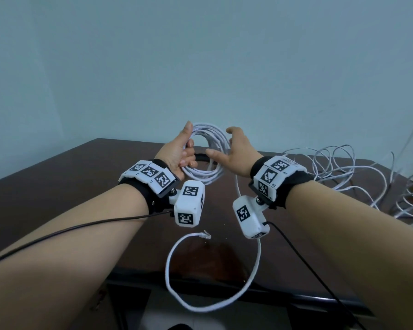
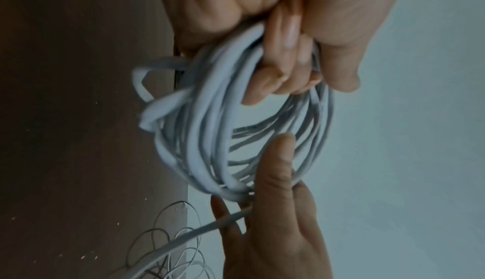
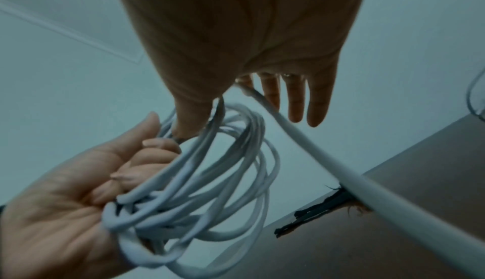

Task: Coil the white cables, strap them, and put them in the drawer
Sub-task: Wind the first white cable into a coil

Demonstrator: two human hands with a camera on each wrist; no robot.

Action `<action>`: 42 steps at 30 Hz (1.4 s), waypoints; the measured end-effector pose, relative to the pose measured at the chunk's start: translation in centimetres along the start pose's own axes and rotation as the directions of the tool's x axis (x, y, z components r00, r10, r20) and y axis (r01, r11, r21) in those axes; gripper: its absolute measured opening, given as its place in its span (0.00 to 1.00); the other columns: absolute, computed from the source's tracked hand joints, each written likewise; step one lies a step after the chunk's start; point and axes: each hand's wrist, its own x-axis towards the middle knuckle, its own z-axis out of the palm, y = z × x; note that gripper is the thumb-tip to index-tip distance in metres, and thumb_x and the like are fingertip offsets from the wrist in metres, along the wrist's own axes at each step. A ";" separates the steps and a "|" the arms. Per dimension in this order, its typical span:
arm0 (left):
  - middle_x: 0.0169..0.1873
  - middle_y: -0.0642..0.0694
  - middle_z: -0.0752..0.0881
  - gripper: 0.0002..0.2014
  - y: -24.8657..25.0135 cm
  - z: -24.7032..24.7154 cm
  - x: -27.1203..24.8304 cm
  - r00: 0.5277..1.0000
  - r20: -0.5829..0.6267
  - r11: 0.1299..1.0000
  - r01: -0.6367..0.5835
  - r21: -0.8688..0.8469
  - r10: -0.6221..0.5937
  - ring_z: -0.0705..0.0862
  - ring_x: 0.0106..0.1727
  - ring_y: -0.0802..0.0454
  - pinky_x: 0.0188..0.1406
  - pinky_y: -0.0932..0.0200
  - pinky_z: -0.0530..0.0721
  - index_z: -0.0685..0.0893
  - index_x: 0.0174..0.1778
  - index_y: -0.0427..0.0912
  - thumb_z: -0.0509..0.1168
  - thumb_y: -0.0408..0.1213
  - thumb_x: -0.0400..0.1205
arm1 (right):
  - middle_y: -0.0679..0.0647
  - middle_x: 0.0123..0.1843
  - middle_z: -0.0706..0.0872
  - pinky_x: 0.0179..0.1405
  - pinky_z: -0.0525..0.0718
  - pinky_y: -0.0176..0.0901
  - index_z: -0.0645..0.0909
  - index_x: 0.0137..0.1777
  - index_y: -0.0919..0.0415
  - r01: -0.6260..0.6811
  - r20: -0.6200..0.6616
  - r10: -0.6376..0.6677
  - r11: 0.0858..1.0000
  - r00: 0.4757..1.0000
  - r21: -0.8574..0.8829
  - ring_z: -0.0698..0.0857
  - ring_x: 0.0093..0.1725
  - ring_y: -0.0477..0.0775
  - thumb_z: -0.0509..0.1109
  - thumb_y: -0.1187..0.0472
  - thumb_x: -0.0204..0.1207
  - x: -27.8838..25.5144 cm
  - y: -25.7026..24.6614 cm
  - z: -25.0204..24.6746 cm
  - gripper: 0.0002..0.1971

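A coil of white cable [image 1: 210, 172] is held up above the dark brown table [image 1: 81, 177]. My left hand [image 1: 187, 144] grips the coil's left side, fingers curled through it and thumb up along it [image 2: 204, 138]. My right hand [image 1: 222, 142] is at the coil's right side with fingers straight and the thumb reaching into the loops [image 3: 210, 179]. The free strand [image 3: 315, 159] runs from between the right thumb and forefinger, drops past the wrist, and loops below the table's front edge. Its clear plug [image 1: 205, 235] hangs in mid-air.
A loose tangle of more white cable [image 1: 343, 167] sprawls over the table's right side and off the right edge. Thin black leads [image 1: 69, 231] trail from both wrist cameras. A pale wall stands behind the table.
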 end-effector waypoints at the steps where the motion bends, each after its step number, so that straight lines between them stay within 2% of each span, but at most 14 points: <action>1: 0.09 0.54 0.61 0.24 -0.1 -0.2 0.1 1.000 -0.025 1.000 -0.013 -0.006 0.013 0.58 0.08 0.59 0.14 0.69 0.67 0.69 0.28 0.44 0.61 0.59 0.80 | 0.63 0.73 0.70 0.69 0.75 0.56 0.57 0.77 0.63 0.010 -0.017 -0.011 0.998 1.000 -0.059 0.74 0.70 0.61 0.73 0.41 0.69 -0.2 0.0 -0.1 0.45; 4: 0.11 0.54 0.61 0.23 -0.1 -1.0 0.6 0.991 -0.120 0.998 -0.057 -0.040 0.052 0.59 0.10 0.58 0.15 0.68 0.68 0.69 0.29 0.45 0.64 0.59 0.78 | 0.62 0.73 0.69 0.70 0.75 0.56 0.58 0.77 0.62 -0.003 0.007 0.004 0.989 1.000 -0.147 0.74 0.70 0.62 0.76 0.41 0.66 -0.7 -0.1 -0.8 0.47; 8: 0.14 0.54 0.61 0.23 0.3 -1.6 1.3 0.961 -0.260 0.983 -0.130 -0.128 0.093 0.59 0.12 0.57 0.16 0.68 0.66 0.70 0.30 0.45 0.65 0.60 0.77 | 0.62 0.74 0.72 0.67 0.77 0.53 0.55 0.78 0.63 -0.077 0.252 0.129 0.975 0.959 -0.207 0.76 0.70 0.61 0.75 0.41 0.67 -1.6 0.3 -0.9 0.47; 12: 0.12 0.54 0.61 0.24 1.1 -2.3 1.8 0.907 -0.379 0.977 -0.210 -0.030 0.183 0.61 0.12 0.56 0.20 0.64 0.69 0.69 0.31 0.44 0.61 0.62 0.79 | 0.59 0.73 0.73 0.67 0.76 0.54 0.65 0.76 0.59 -0.023 0.322 0.146 0.934 0.936 -0.356 0.76 0.69 0.60 0.66 0.33 0.70 -2.1 0.5 -0.8 0.41; 15: 0.10 0.54 0.63 0.26 1.5 -3.0 2.0 0.878 -0.426 0.973 -0.229 0.027 0.219 0.64 0.11 0.56 0.24 0.59 0.70 0.69 0.30 0.44 0.60 0.64 0.79 | 0.56 0.72 0.73 0.68 0.73 0.56 0.73 0.72 0.49 0.036 0.416 0.188 0.879 0.890 -0.475 0.71 0.72 0.61 0.61 0.27 0.68 -2.6 0.0 -1.5 0.37; 18: 0.08 0.53 0.64 0.27 1.8 -3.6 2.0 0.851 -0.480 0.975 -0.219 0.045 0.214 0.65 0.09 0.55 0.29 0.58 0.74 0.67 0.29 0.44 0.59 0.65 0.79 | 0.52 0.71 0.74 0.66 0.72 0.58 0.77 0.63 0.35 0.090 0.558 0.258 0.849 0.789 -0.520 0.66 0.73 0.58 0.68 0.24 0.57 -3.3 -0.1 -1.6 0.33; 21: 0.08 0.53 0.64 0.26 2.1 -3.8 1.8 0.832 -0.510 0.968 -0.251 0.007 0.219 0.65 0.09 0.55 0.28 0.60 0.76 0.67 0.30 0.44 0.58 0.64 0.80 | 0.49 0.68 0.72 0.59 0.75 0.54 0.78 0.56 0.29 0.141 0.598 0.299 0.804 0.744 -0.577 0.66 0.67 0.56 0.79 0.32 0.52 -3.8 0.2 -0.5 0.29; 26: 0.08 0.53 0.64 0.27 2.5 -4.2 1.8 0.819 -0.520 0.963 -0.270 0.024 0.242 0.68 0.09 0.54 0.31 0.59 0.75 0.66 0.29 0.45 0.56 0.64 0.80 | 0.49 0.67 0.75 0.58 0.79 0.52 0.80 0.61 0.35 0.291 0.612 0.231 0.719 0.756 -0.631 0.65 0.63 0.54 0.78 0.54 0.66 -3.8 1.0 0.9 0.23; 31: 0.07 0.54 0.62 0.27 2.9 -3.8 1.1 0.829 -0.514 0.969 -0.248 0.016 0.221 0.66 0.08 0.56 0.31 0.60 0.77 0.65 0.30 0.44 0.54 0.64 0.81 | 0.55 0.67 0.71 0.59 0.82 0.56 0.82 0.42 0.42 0.367 0.614 0.311 0.580 0.725 -0.727 0.72 0.64 0.61 0.77 0.59 0.68 -2.9 1.3 2.2 0.10; 34: 0.08 0.54 0.63 0.26 2.9 -3.9 1.0 0.829 -0.513 0.970 -0.244 0.025 0.222 0.67 0.09 0.56 0.30 0.60 0.78 0.67 0.32 0.44 0.54 0.65 0.81 | 0.54 0.63 0.75 0.57 0.82 0.53 0.80 0.52 0.49 0.439 0.619 0.211 0.537 0.756 -0.720 0.71 0.64 0.59 0.74 0.64 0.71 -2.8 1.9 2.1 0.13; 36: 0.08 0.53 0.63 0.25 2.9 -4.0 1.1 0.828 -0.513 0.967 -0.254 0.017 0.227 0.67 0.09 0.56 0.28 0.60 0.77 0.67 0.32 0.44 0.55 0.64 0.81 | 0.53 0.61 0.78 0.51 0.81 0.49 0.77 0.58 0.50 0.454 0.619 0.156 0.549 0.770 -0.702 0.72 0.64 0.57 0.72 0.66 0.71 -2.6 2.5 1.8 0.17; 38: 0.09 0.53 0.63 0.26 2.9 -4.2 1.1 0.827 -0.510 0.967 -0.254 0.034 0.236 0.66 0.10 0.55 0.28 0.61 0.76 0.66 0.30 0.44 0.56 0.64 0.81 | 0.54 0.59 0.78 0.50 0.80 0.48 0.77 0.57 0.48 0.420 0.601 0.157 0.579 0.783 -0.699 0.74 0.62 0.56 0.73 0.62 0.72 -2.3 3.0 1.5 0.16; 40: 0.10 0.54 0.63 0.27 2.8 -4.5 1.3 0.833 -0.490 0.966 -0.241 0.096 0.257 0.66 0.11 0.56 0.29 0.60 0.75 0.66 0.28 0.45 0.58 0.66 0.78 | 0.53 0.53 0.80 0.52 0.82 0.49 0.80 0.49 0.51 0.373 0.575 0.151 0.625 0.804 -0.686 0.77 0.57 0.55 0.72 0.55 0.73 -2.0 2.9 1.1 0.07; 42: 0.10 0.54 0.65 0.29 2.6 -4.9 1.5 0.843 -0.452 0.954 -0.221 0.203 0.291 0.69 0.15 0.54 0.32 0.58 0.74 0.67 0.26 0.46 0.59 0.69 0.75 | 0.49 0.39 0.80 0.46 0.79 0.45 0.81 0.38 0.55 0.292 0.545 0.123 0.736 0.829 -0.611 0.79 0.47 0.53 0.69 0.49 0.76 -1.9 2.5 0.3 0.10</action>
